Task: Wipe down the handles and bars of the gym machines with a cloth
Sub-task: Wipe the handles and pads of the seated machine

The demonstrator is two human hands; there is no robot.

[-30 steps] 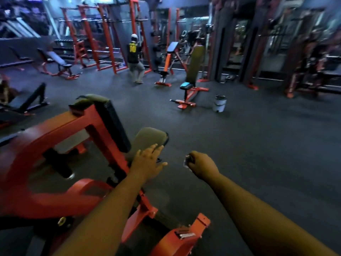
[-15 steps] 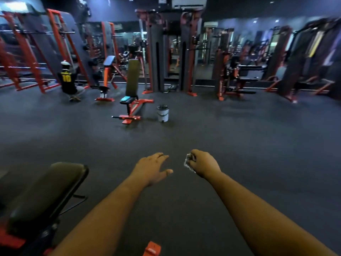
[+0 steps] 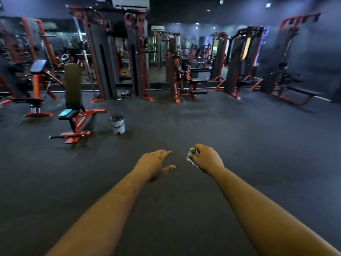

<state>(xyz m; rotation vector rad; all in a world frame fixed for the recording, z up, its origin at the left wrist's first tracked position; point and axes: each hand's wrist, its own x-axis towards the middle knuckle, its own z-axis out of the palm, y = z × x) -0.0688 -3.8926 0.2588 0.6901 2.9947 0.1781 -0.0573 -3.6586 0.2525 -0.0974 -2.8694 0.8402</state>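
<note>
Cloth [image 3: 191,156] bunched in right hand [image 3: 207,157], fingers curled round it; pale, crumpled. Left hand [image 3: 155,163] beside, fingers straight, holding nothing.

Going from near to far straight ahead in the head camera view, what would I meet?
Right hand gripping a crumpled pale cloth → bare dark rubber floor → white plastic bucket → tall red-and-grey cable machine.

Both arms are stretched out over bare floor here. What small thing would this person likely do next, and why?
Probably step toward the upright bench ahead on the left. The right hand grips the crumpled cloth, the left hand is open, and both hang over bare floor with no handle or bar within reach. A bucket stands beside that bench.
</note>
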